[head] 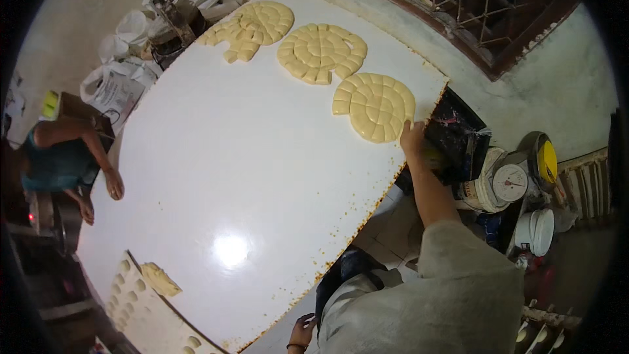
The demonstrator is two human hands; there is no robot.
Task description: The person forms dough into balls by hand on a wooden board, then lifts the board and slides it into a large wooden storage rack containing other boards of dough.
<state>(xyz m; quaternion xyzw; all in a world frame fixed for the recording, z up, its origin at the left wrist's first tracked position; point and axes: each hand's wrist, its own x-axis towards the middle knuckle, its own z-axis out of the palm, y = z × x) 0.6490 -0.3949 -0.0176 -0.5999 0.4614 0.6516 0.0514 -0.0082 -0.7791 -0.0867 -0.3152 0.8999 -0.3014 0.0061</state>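
My right hand (413,136) is at the right edge of a white table, its thumb against the rim of a coil of pale dough (378,105) scored into segments. Whether its fingers grip anything is hard to see. Two more segmented dough coils lie beyond: the middle one (322,54) has gaps among its pieces, and the far one (263,22) has pieces spreading from one side. Low in the picture, my left hand (302,332) hangs beside the table's near edge, fingers somewhat apart, with nothing visible in it. A dark band circles that wrist.
A board (152,319) with small round dough pieces and a dough lump (159,279) lie at lower left. Another person's hand (114,184) rests on the left edge of the table (236,157). A dial scale (510,183) and white bucket (535,231) stand at right.
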